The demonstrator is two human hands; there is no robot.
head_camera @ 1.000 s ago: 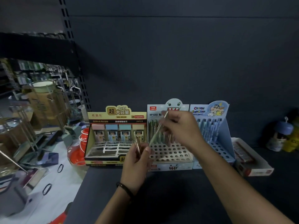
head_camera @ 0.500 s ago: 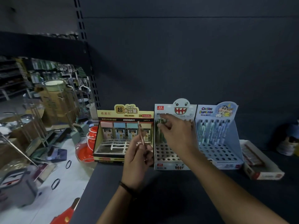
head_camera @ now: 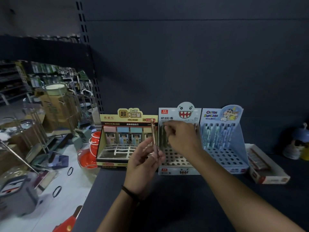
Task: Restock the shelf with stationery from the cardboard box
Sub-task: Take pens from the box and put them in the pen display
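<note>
A white pen display box with a toothy monster face stands on the dark shelf. Its perforated tray has greenish pens standing in the back row. My right hand reaches into that back row, fingertips pinched on a pen there. My left hand hovers just left of the box, holding a pinkish pen upright between thumb and fingers.
A yellow-black lead refill box stands left of the monster box, a blue cartoon pen display right of it. A flat white-red box and small bottles lie far right. Beyond the shelf's left edge are a red basket and cartons on the floor.
My right hand carried a pen from in front of the box down into the back row. My left hand stays put with its pen. The view shifted a bit to the left.
</note>
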